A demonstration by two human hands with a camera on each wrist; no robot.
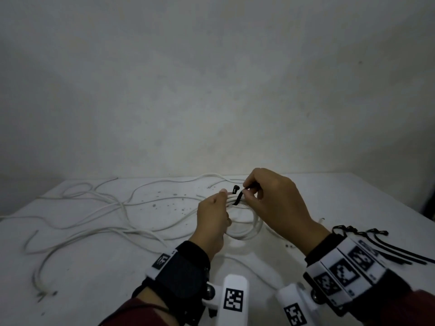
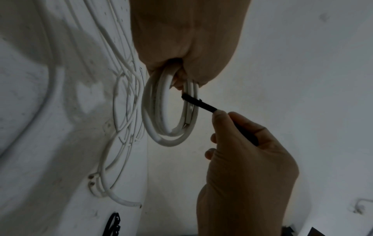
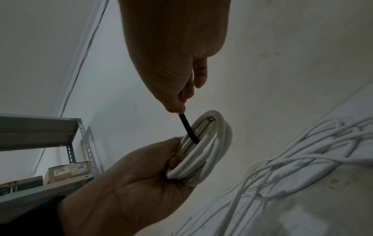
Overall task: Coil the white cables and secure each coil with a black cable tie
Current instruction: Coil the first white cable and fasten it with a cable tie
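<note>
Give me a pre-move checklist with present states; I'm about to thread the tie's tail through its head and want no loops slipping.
1. Coil gripped by left hand: ok.
2. Black cable tie passes around the coil's strands: ok.
3. Right hand pinches the tie's tail: ok.
4. Tie head free and in view: ok.
5. Every strand inside the tie: cannot tell.
6. Spare ties lying on the table: ok.
</note>
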